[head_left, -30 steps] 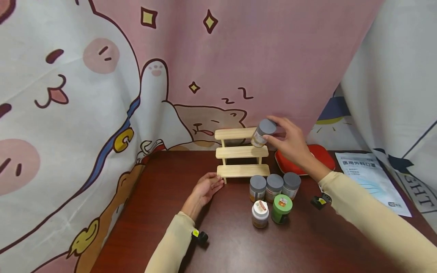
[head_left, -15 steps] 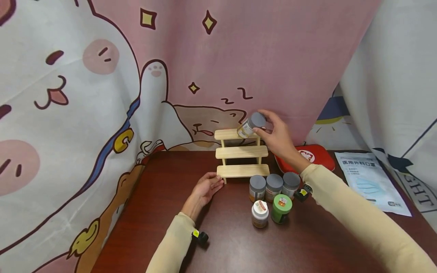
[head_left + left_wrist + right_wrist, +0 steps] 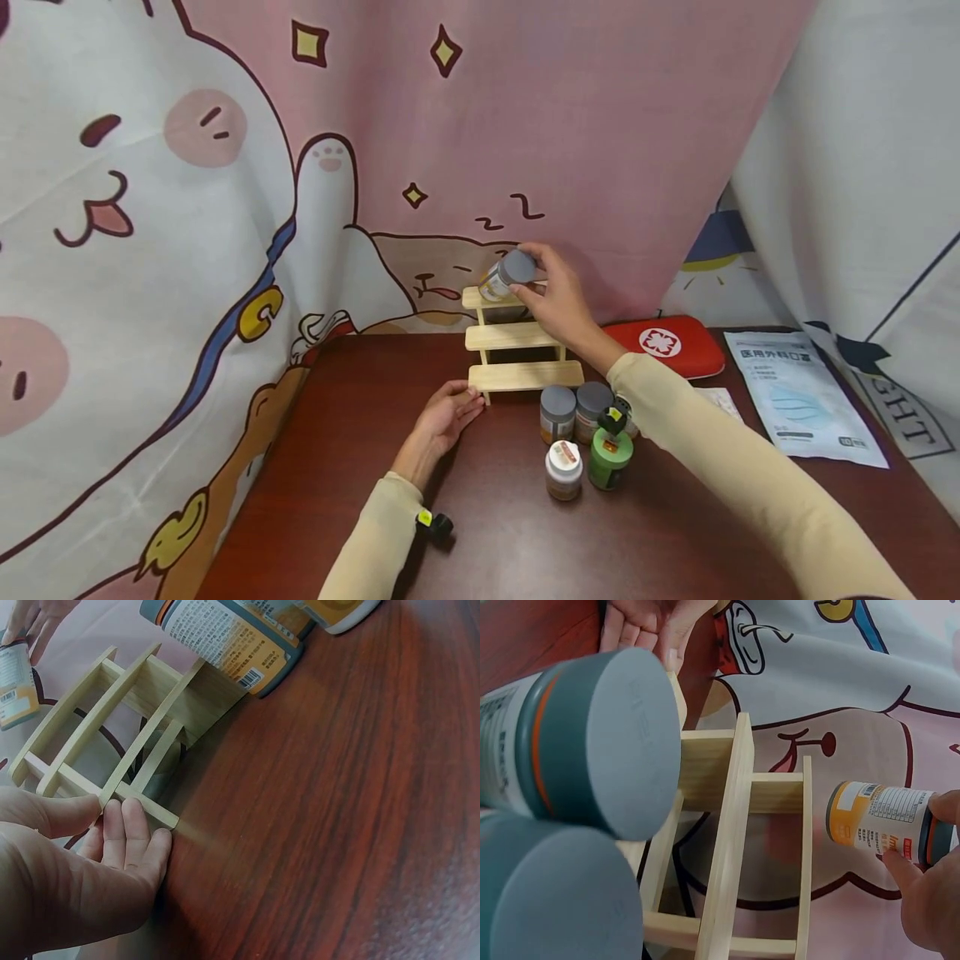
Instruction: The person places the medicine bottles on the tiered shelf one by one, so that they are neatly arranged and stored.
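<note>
A three-tier wooden display stand stands on the dark red table. My left hand pinches the left end of its lowest tier, thumb above and fingers below in the left wrist view. My right hand grips a grey-lidded supplement jar by its lid end, tilted, over the left part of the top tier. In the right wrist view a small gap shows between this jar and the top board. Grey-lidded jars stand before the stand's right end, one mostly hidden by my right wrist.
Nearer me stand a white-lidded jar and a green-lidded jar, under my right forearm's reach. A red zip case and a face-mask packet lie at the right. A printed curtain hangs close behind the stand.
My right hand has carried the grey-lidded jar leftward along the top tier, from its right end to its left part. My left hand keeps its hold; the view has turned slightly right.
</note>
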`<state>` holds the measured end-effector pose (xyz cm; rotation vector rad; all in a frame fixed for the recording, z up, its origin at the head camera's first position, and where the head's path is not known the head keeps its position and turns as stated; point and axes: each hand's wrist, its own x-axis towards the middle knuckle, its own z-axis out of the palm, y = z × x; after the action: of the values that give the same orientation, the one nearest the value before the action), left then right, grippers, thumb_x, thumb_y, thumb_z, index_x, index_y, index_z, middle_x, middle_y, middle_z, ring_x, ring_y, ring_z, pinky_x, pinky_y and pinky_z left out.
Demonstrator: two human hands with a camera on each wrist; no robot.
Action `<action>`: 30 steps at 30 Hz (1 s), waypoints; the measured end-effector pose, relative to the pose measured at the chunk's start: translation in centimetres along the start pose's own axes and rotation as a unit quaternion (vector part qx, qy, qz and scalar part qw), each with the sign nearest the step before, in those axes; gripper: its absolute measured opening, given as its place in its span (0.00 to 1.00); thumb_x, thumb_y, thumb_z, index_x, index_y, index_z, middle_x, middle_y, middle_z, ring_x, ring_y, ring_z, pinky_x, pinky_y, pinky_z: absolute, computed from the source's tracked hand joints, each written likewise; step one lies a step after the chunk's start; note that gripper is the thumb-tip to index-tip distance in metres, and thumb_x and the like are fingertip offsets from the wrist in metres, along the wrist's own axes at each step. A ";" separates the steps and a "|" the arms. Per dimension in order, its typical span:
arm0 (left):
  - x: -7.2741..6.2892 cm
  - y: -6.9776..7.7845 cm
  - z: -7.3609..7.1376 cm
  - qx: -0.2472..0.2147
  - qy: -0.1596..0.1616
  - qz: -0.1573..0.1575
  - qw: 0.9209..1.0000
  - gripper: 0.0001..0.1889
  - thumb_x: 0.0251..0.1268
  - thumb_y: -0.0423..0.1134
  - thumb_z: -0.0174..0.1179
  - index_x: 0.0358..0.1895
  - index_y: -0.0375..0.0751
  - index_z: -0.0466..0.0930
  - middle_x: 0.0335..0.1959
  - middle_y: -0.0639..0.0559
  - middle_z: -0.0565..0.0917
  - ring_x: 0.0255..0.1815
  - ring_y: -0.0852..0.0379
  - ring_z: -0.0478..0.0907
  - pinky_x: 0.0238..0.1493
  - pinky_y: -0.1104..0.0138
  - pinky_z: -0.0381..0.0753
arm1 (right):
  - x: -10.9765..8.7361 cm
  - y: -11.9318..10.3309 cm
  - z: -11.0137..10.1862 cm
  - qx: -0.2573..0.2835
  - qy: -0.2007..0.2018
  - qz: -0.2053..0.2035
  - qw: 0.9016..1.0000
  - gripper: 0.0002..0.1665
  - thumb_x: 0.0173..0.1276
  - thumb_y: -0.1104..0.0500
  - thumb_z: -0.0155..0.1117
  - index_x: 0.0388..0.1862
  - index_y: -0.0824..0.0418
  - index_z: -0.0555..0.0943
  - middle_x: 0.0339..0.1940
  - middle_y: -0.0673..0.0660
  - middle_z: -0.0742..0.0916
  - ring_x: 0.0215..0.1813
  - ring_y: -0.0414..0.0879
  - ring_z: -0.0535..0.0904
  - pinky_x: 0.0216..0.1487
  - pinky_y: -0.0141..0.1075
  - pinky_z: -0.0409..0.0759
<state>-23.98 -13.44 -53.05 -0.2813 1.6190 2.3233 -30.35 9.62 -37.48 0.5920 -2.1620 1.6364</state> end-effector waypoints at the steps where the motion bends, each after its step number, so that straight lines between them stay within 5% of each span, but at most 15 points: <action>1: 0.0 0.0 0.0 -0.001 0.002 0.000 1.000 0.05 0.79 0.29 0.56 0.51 0.41 0.74 0.38 0.55 0.84 0.44 0.58 0.87 0.72 0.53 0.81 | 0.1 0.0 0.2 0.004 -0.002 0.000 1.000 0.35 0.69 0.72 0.71 0.73 0.64 0.72 0.68 0.67 0.80 0.71 0.61 0.79 0.65 0.56 0.86; 16: 0.0 0.0 -0.1 -0.003 0.000 0.003 1.000 0.05 0.78 0.28 0.57 0.50 0.41 0.75 0.38 0.55 0.85 0.44 0.58 0.87 0.76 0.49 0.78 | 1.3 0.6 1.6 -0.030 -0.029 -0.001 0.999 0.36 0.71 0.68 0.71 0.76 0.63 0.71 0.69 0.67 0.78 0.73 0.60 0.78 0.70 0.54 0.83; 25: 0.1 -0.1 -0.2 -0.005 0.002 0.005 1.000 0.05 0.79 0.28 0.57 0.49 0.41 0.75 0.38 0.55 0.85 0.43 0.59 0.87 0.73 0.52 0.81 | 3.0 0.1 2.0 -0.146 -0.021 -0.015 0.989 0.35 0.70 0.60 0.76 0.74 0.58 0.76 0.65 0.65 0.81 0.58 0.57 0.81 0.58 0.51 0.87; 30: 0.1 -0.1 0.0 -0.009 0.011 0.008 1.000 0.05 0.78 0.28 0.58 0.48 0.43 0.76 0.37 0.55 0.85 0.43 0.58 0.87 0.71 0.53 0.83 | 3.6 0.0 2.6 -0.151 -0.024 -0.013 0.988 0.34 0.69 0.59 0.77 0.73 0.57 0.77 0.65 0.63 0.82 0.58 0.56 0.82 0.55 0.48 0.88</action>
<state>-24.02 -13.41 -53.19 -0.3009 1.6173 2.3546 -33.52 6.75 -36.24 0.5688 -2.3635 1.2581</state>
